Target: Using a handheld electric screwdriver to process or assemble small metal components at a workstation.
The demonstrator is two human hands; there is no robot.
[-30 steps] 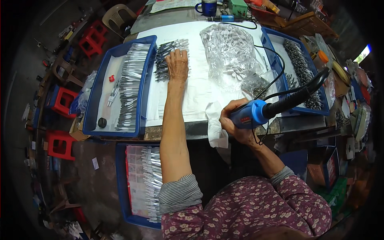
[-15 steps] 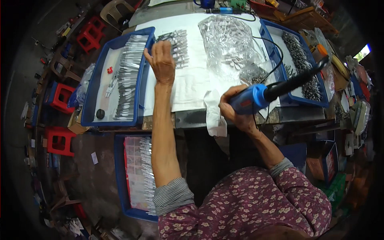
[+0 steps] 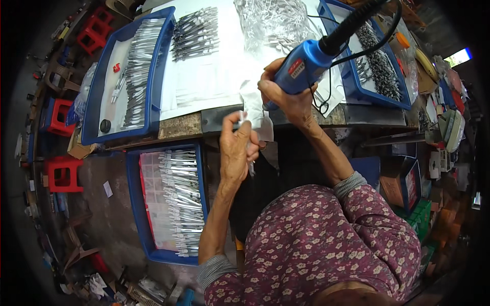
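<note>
Blue trays (image 3: 157, 76) flank 1 bag (image 3: 265, 25); right hand (image 3: 293, 101) grips a tool (image 3: 301, 69) partly hiding it, left hand (image 3: 235, 149) pinches a pale piece (image 3: 242, 117).

your left hand (image 3: 236, 148) pinches a slim pale piece (image 3: 242, 117) before the table edge, while your right hand (image 3: 291, 97) grips a blue corded tool (image 3: 301, 69). beyond them, dark pen-like pieces (image 3: 196, 33) lie in a row on white paper (image 3: 201, 81), between a blue tray (image 3: 117, 136) and a clear bag (image 3: 273, 23).
</note>
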